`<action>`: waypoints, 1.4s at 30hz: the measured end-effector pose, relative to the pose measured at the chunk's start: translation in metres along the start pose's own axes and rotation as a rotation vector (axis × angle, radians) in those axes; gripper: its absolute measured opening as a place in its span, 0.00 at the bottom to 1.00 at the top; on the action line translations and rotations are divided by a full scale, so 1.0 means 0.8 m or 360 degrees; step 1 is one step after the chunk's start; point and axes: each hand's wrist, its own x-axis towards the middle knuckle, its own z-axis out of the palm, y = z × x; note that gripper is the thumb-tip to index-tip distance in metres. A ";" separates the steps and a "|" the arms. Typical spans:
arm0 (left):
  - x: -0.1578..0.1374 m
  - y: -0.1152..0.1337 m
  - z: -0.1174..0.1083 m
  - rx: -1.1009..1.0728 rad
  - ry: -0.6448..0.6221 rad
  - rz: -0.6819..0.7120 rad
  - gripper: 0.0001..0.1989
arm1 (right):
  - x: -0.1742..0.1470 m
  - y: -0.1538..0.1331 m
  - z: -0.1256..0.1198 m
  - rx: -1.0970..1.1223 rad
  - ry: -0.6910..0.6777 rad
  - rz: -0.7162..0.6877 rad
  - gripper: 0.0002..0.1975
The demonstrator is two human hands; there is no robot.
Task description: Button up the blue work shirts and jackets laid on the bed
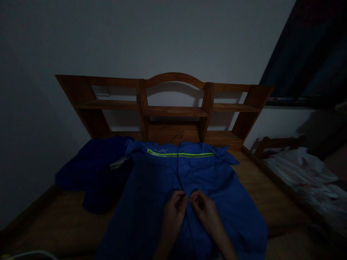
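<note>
A blue work shirt (217, 184) with a yellow-green reflective stripe and pale letters across the chest lies spread out on a wooden bed board, its collar end away from me. My left hand (175, 209) and my right hand (203, 209) meet at the shirt's front placket (180, 177), about midway down. Thumb and fingers of each hand are pinched together at the placket's edge, the fingertips almost touching. They seem to grip the cloth there; a button, if any, is too dark and small to make out.
A darker blue garment (92, 169) lies bunched to the left of the shirt. Behind stands a wooden headboard with shelves (173, 111) against the wall. White cloth or plastic (306, 169) is heaped beyond the bed's right edge. A pale cable (35, 252) shows at the lower left.
</note>
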 end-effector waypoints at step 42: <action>0.012 -0.015 -0.004 -0.0345 -0.0085 -0.0081 0.14 | -0.004 -0.022 -0.007 -0.0258 0.0021 -0.0141 0.04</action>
